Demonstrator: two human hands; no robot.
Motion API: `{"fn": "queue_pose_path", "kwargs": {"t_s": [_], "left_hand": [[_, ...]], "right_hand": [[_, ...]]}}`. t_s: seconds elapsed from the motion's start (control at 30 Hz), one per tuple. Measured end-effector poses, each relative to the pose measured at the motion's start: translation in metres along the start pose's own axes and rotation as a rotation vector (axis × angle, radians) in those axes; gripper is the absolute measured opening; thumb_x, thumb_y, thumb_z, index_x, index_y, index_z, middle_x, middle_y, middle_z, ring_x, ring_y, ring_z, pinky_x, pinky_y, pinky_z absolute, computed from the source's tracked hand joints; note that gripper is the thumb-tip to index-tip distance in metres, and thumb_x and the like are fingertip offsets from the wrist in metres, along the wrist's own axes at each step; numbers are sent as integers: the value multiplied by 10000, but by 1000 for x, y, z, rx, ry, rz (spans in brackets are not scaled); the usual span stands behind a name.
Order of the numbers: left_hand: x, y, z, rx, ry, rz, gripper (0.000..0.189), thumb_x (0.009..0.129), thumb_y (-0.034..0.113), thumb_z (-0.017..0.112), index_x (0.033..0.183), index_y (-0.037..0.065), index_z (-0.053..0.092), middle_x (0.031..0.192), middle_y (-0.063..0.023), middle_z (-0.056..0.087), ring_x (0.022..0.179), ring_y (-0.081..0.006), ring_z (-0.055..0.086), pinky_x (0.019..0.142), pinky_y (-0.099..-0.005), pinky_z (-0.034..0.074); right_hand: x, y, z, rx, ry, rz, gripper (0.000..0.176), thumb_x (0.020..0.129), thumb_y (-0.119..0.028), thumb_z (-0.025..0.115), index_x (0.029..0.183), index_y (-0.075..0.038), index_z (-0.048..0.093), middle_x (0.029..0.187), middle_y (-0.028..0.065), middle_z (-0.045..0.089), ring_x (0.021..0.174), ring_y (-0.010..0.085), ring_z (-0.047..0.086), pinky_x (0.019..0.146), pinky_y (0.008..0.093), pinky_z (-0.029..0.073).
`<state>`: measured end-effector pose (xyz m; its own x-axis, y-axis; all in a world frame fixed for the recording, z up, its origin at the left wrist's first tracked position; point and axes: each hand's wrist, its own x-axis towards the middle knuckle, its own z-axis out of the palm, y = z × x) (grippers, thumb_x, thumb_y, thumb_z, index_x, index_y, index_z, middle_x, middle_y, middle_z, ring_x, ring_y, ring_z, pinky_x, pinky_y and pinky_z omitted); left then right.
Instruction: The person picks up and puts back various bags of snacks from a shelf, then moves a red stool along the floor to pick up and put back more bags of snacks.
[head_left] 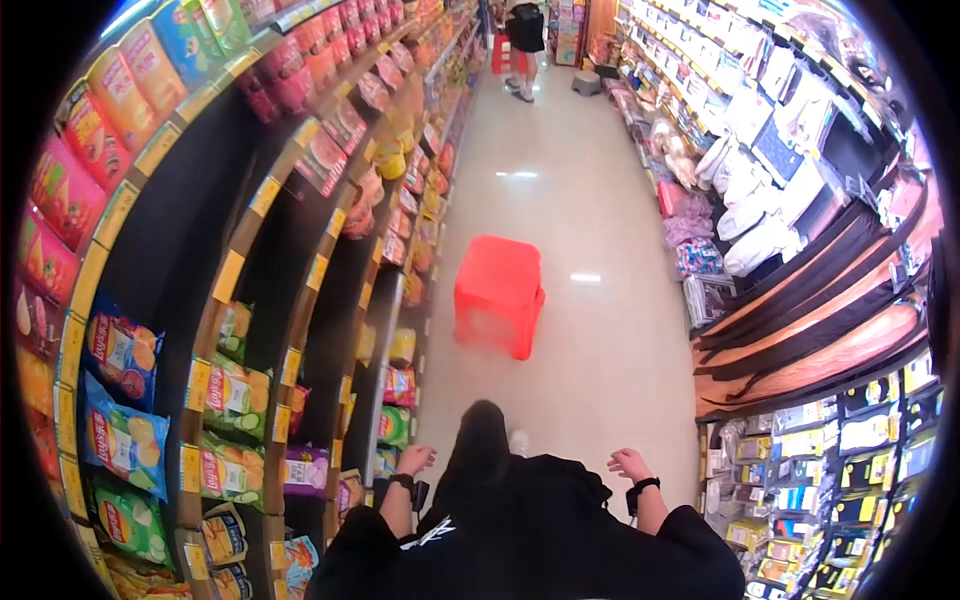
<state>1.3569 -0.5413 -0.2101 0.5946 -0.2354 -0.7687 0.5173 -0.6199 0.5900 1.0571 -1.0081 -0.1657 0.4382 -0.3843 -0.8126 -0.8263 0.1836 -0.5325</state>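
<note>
My left hand (415, 460) hangs loose and empty, near the snack packets (393, 425) at the front edge of the bottom shelf (387, 360); my right hand (630, 465) is released too, holding nothing; a red stool (498, 295) stands on the floor (590, 340) ahead.

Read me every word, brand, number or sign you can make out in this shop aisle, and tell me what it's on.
Nothing can be read letter for letter.
Blue crisp bags: a round red-and-yellow logo, letters blurred.
Yellow shelf price tags: too small to read.
Packets on the right-hand shelves: print too small.
Red plastic stool: no text shows.
</note>
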Motion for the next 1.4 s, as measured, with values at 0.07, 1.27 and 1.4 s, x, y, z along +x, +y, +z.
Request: {"fn": "queue_pose_path", "kwargs": {"t_s": [0.07,1.27,1.4], "left_hand": [[4,-3,10,94,-19,-68,270,797,262,520,934,91,676,784,-41,658,655,-135,625,554,-269,450],[215,375,-104,124,518,667,226,819,253,565,834,39,634,731,-157,610,681,-298,606,600,-356,464],[179,450,-140,71,627,800,167,814,170,576,867,27,644,775,-149,607,723,-304,604,631,-346,470]], "right_hand": [[-1,-8,-8,9,7,11,232,854,-235,503,1001,-71,577,898,66,665,782,155,624,650,312,450],[242,-475,17,-313,-150,-373,248,881,-186,468,1056,-41,566,917,72,665,816,154,630,689,275,451],[241,-559,52,-331,-210,-519,243,875,-102,480,1047,53,554,887,137,653,816,190,631,757,305,498]]}}
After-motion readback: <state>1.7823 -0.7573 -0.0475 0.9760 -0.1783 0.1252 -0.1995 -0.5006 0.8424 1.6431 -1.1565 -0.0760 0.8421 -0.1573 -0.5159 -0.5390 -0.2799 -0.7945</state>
